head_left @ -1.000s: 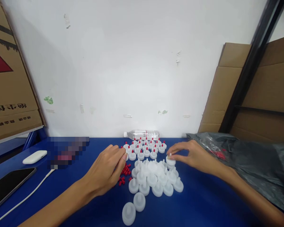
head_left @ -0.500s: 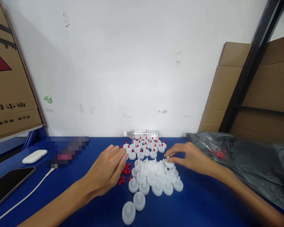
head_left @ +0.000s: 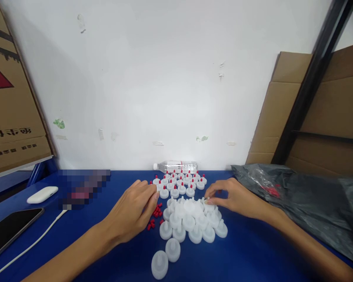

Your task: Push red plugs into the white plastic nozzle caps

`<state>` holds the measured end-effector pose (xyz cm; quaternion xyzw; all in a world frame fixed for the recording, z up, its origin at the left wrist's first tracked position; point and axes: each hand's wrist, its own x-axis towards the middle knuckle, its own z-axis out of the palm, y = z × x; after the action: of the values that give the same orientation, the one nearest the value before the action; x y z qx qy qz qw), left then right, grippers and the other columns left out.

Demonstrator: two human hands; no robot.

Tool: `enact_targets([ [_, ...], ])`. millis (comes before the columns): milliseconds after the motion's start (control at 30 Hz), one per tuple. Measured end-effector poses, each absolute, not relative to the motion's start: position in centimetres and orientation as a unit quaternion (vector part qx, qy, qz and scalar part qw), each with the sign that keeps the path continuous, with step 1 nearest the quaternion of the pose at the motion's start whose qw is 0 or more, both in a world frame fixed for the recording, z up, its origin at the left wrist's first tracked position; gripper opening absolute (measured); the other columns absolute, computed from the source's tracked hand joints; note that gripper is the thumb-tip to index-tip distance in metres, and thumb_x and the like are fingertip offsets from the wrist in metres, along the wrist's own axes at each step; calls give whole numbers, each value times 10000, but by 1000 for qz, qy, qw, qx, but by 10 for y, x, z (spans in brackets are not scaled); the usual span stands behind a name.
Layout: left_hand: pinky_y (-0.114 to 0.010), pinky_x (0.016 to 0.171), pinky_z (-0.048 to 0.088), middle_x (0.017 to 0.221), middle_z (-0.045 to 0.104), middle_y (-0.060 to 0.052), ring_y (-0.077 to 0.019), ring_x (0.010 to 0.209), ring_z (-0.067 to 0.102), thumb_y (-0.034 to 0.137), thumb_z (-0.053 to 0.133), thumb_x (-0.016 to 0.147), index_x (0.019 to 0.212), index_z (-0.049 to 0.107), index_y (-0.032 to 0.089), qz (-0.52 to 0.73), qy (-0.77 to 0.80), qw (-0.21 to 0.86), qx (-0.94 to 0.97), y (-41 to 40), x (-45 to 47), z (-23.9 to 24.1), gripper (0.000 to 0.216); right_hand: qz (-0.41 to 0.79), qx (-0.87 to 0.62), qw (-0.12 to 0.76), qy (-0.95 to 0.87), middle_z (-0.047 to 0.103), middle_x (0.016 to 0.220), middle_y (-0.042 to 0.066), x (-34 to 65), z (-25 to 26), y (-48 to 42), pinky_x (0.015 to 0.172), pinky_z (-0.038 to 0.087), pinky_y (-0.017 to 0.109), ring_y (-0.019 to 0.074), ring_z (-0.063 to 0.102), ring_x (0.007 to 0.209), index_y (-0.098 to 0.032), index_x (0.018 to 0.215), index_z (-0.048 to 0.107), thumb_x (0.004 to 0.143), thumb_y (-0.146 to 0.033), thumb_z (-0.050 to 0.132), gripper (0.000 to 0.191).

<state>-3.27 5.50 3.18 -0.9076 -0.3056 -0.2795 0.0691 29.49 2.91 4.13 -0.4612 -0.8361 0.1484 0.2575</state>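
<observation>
My right hand (head_left: 228, 196) pinches the spout of a white nozzle cap (head_left: 209, 206) at the right side of a heap of white nozzle caps (head_left: 189, 222). My left hand (head_left: 137, 209) is closed, its thumb pressed against curled fingers left of the heap; anything inside that grip is hidden. Beside the left hand lie small red tips (head_left: 157, 212). Behind the heap stand several white caps with red tips (head_left: 174, 192) fitted on their spouts. Two loose white caps (head_left: 159, 264) lie nearer to me.
A clear plastic bottle (head_left: 176, 167) lies along the wall. On the left are a white case (head_left: 42, 194), a phone (head_left: 14, 231) and a white cable (head_left: 32, 246). Grey plastic bags (head_left: 306, 199) cover the right side, with red pieces in a clear bag (head_left: 271, 191).
My right hand has lowered slightly with the white nozzle cap, which now sits closer against the heap. The left hand has hardly moved.
</observation>
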Motion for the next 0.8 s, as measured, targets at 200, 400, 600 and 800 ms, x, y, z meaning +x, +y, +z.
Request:
enact_targets([
  [200, -345, 698, 366, 820, 575, -33, -211, 768, 474, 206, 393, 1015, 834, 522, 191, -260, -326, 58, -907, 55, -31, 29, 223, 68, -485, 277, -827, 768, 971, 33, 296, 43, 31, 785, 546, 349, 222, 708, 871, -246, 960, 755, 972, -486, 551, 315],
  [400, -367, 792, 414, 921, 598, -52, -225, 872, 500, 198, 459, 1010, 882, 594, 184, -199, -319, 43, -926, 61, -32, 18, 187, -4, -497, 290, -818, 660, 1315, 80, 307, 23, 46, 1077, 423, 508, 273, 574, 1245, -237, 1242, 671, 1048, -470, 374, 425],
  [600, -332, 743, 434, 917, 596, -59, -219, 884, 512, 198, 481, 1000, 889, 632, 180, -204, -307, 17, -929, 60, -32, 14, 188, 61, -478, 242, -842, 569, 1446, 67, 307, 12, 48, 1147, 349, 533, 253, 481, 1352, -259, 1409, 557, 1075, -459, 264, 487],
  [800, -351, 765, 440, 935, 608, -67, -224, 890, 514, 174, 449, 998, 888, 645, 183, -159, -323, 11, -933, 57, -32, 17, 225, 47, -498, 245, -830, 614, 1397, 57, 305, 8, 51, 1106, 408, 515, 275, 549, 1290, -283, 1376, 593, 1064, -496, 250, 510],
])
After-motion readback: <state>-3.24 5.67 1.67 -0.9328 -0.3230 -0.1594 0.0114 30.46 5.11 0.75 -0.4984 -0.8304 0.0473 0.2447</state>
